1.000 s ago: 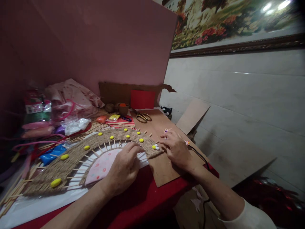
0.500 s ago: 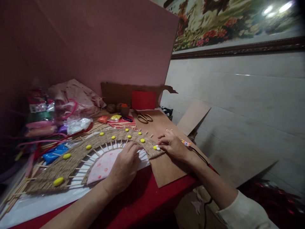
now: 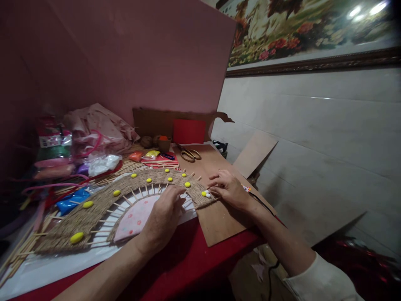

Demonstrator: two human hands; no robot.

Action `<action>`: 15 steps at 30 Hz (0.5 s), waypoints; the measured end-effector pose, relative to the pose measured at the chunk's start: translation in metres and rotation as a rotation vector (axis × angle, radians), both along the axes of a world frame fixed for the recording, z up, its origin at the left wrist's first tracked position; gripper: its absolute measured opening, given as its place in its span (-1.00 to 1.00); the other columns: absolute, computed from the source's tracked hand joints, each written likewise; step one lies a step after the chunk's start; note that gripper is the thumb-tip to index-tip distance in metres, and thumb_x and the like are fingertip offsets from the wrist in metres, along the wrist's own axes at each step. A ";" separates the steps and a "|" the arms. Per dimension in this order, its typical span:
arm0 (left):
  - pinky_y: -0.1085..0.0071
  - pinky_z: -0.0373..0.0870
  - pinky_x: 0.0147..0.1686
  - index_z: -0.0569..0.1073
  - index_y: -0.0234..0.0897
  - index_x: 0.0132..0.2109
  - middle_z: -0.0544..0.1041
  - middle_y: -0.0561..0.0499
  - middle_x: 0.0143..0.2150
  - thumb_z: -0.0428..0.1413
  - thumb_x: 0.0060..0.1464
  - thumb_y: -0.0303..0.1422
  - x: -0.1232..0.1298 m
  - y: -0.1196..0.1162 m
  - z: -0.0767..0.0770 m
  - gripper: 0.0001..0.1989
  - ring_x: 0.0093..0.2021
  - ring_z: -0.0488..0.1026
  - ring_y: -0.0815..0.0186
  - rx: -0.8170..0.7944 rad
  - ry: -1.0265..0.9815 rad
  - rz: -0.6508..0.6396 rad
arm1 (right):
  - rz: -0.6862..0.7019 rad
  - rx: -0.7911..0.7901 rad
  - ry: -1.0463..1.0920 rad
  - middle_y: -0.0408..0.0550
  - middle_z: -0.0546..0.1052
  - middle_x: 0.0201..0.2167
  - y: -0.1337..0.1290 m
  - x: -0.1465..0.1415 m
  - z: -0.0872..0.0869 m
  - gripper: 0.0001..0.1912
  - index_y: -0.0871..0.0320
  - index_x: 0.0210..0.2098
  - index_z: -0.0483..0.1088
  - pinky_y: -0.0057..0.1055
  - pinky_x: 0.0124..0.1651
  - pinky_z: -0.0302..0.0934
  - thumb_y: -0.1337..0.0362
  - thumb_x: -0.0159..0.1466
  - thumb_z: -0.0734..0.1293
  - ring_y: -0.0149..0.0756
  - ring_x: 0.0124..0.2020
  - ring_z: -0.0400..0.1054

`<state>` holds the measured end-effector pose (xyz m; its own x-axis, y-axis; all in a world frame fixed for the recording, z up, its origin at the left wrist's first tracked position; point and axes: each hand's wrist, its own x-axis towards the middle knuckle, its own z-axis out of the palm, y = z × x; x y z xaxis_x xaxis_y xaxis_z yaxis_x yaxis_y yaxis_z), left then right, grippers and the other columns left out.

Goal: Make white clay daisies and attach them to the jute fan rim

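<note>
A fan-shaped piece of woven twine (image 3: 103,213) on thin sticks lies on the table, dotted with yellow clay ovals (image 3: 88,204). At its right end, small white clay pieces (image 3: 208,195) sit against a yellow one. My right hand (image 3: 230,190) is beside them, thumb and forefinger pinched close to the white clay; whatever is between the fingertips is hidden. My left hand (image 3: 166,217) is closed with curled fingers at the band's inner edge, over the pink patterned fabric (image 3: 136,219) of the fan's centre. Its fingertips are partly hidden, and I cannot make out what they hold.
Gold-handled scissors (image 3: 189,155) lie on a brown board (image 3: 216,230) behind the fan. Clay packets, blue (image 3: 73,200) and yellow (image 3: 152,154), and loose sticks crowd the left and back. A cord (image 3: 263,202) runs along the right edge. A red cloth (image 3: 175,267) covers the front.
My right hand has drawn back slightly to the right from the white clay pieces. My left hand has shifted slightly left, its fingers more curled. The fan has stayed put.
</note>
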<state>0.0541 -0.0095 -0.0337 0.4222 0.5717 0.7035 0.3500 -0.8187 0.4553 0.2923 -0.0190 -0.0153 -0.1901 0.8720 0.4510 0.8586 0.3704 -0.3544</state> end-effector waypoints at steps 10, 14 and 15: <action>0.40 0.39 -0.31 0.31 -0.24 -0.05 0.47 -0.03 -0.23 -0.06 0.19 -0.50 -0.002 0.000 -0.003 -0.80 -0.27 0.44 0.33 -0.062 -0.006 0.029 | -0.014 0.062 -0.174 -0.02 0.51 -0.16 -0.016 -0.007 -0.007 -0.71 0.08 -0.36 0.54 -0.09 0.07 0.07 0.56 0.12 0.29 -0.15 -0.05 0.25; 0.42 0.38 -0.34 0.33 -0.26 -0.07 0.47 -0.02 -0.25 -0.02 0.18 -0.50 -0.001 0.000 -0.001 -0.82 -0.31 0.43 0.34 -0.023 -0.032 0.019 | -0.039 0.087 -0.158 0.01 0.50 -0.16 -0.018 -0.006 -0.009 -0.68 0.07 -0.29 0.54 -0.11 0.03 0.10 0.55 0.15 0.26 -0.16 -0.05 0.25; 0.42 0.38 -0.32 0.35 -0.26 -0.10 0.46 -0.02 -0.26 -0.01 0.18 -0.50 -0.001 0.000 0.000 -0.84 -0.30 0.43 0.35 0.005 -0.041 0.006 | -0.034 0.086 -0.161 0.00 0.50 -0.16 -0.018 -0.006 -0.010 -0.68 0.07 -0.29 0.54 -0.12 0.02 0.11 0.55 0.15 0.25 -0.16 -0.05 0.25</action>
<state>0.0528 -0.0093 -0.0337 0.3896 0.5707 0.7229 0.3363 -0.8188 0.4652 0.2859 -0.0370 -0.0248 -0.2368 0.8386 0.4906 0.9143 0.3631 -0.1792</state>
